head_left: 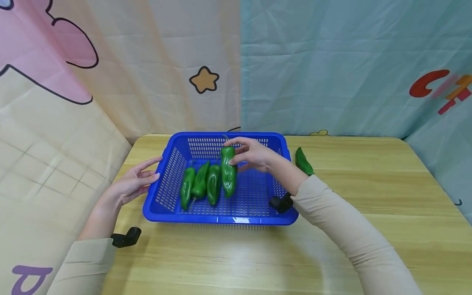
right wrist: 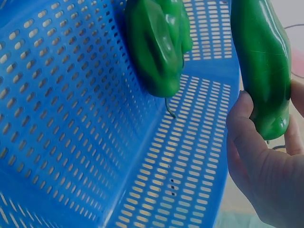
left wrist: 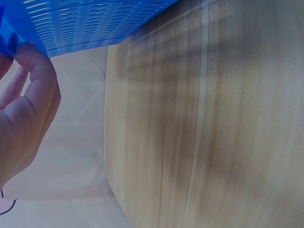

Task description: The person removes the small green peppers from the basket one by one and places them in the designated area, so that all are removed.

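Note:
My right hand (head_left: 254,155) grips a long green pepper (head_left: 228,174) near its stem end, thumb on one side and fingers on the other. The pepper hangs upright over the blue basket (head_left: 221,219), and in the right wrist view the held pepper (right wrist: 263,61) shows large above the mesh. Three more green peppers (head_left: 200,182) lie side by side in the left half of the basket. At the basket's left rim, my left hand (head_left: 130,182) holds the edge with thumb and fingers. The left wrist view shows the thumb against the rim, with the other fingers partly cut off.
Another green pepper (head_left: 303,161) lies on the wooden table (head_left: 368,184) just right of the basket, partly hidden by the right forearm. Printed curtains (head_left: 313,73) hang behind the table and along its sides. A black wrist camera (head_left: 127,237) sits on the left wrist.

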The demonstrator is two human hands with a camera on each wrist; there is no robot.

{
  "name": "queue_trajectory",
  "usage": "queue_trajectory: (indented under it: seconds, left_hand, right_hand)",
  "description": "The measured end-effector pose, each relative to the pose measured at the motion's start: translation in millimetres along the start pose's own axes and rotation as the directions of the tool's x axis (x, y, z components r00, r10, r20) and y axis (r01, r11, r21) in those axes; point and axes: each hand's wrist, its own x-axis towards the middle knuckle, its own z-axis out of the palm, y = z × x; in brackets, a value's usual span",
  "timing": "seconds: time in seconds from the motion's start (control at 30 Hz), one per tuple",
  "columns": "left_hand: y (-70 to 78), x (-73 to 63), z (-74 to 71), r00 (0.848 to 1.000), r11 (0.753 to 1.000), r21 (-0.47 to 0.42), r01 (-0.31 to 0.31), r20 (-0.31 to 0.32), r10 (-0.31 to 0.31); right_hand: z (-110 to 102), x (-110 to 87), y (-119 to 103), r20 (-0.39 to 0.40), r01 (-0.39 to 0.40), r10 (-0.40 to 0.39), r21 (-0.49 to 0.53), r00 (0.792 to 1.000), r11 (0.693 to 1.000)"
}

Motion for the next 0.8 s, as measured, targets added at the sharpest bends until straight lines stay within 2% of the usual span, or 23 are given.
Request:
queue_trajectory:
  seconds: [0.2,0.8]
  left_hand:
    - [0.7,-0.2,0.3,1.000,1.000,-0.012,-0.009,0.004,0.009]
    - [2.8,0.8,-0.1,1.000,1.000,-0.009,0.016,0.006,-0.016]
  right_hand:
    - [-8,-5.9,-5,0.000,0.007,-0.007,0.002,1.000,1.000]
    - [-32,-24.5,-14,-0.012,0.048,-0.048,-0.001,0.999,0.999]
